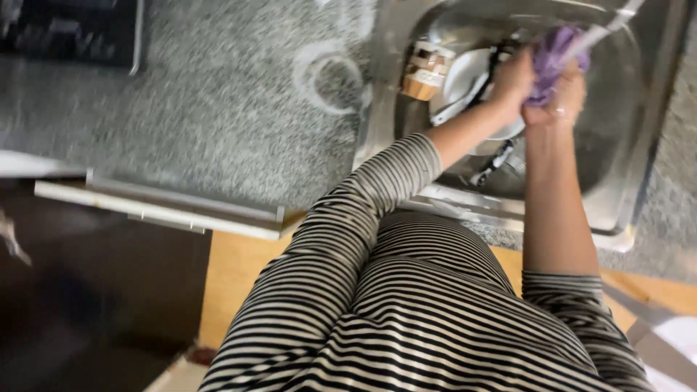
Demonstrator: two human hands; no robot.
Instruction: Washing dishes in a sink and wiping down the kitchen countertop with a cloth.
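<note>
Both hands, left hand (512, 78) and right hand (563, 100), wringing a purple cloth (549, 58) over the sink (624, 210), fingers clamped tight around it. Unwashed, by the look: white plate (465, 76) and utensils lying in the basin, upper right of frame.

Soft, even daylight, fairly bright. The steel sink (624, 181) throws pale glare along its rim and basin. Motion blur smears the whole view, worst at the left edge; the dark lower-left corner sits in shadow, without detail.
</note>
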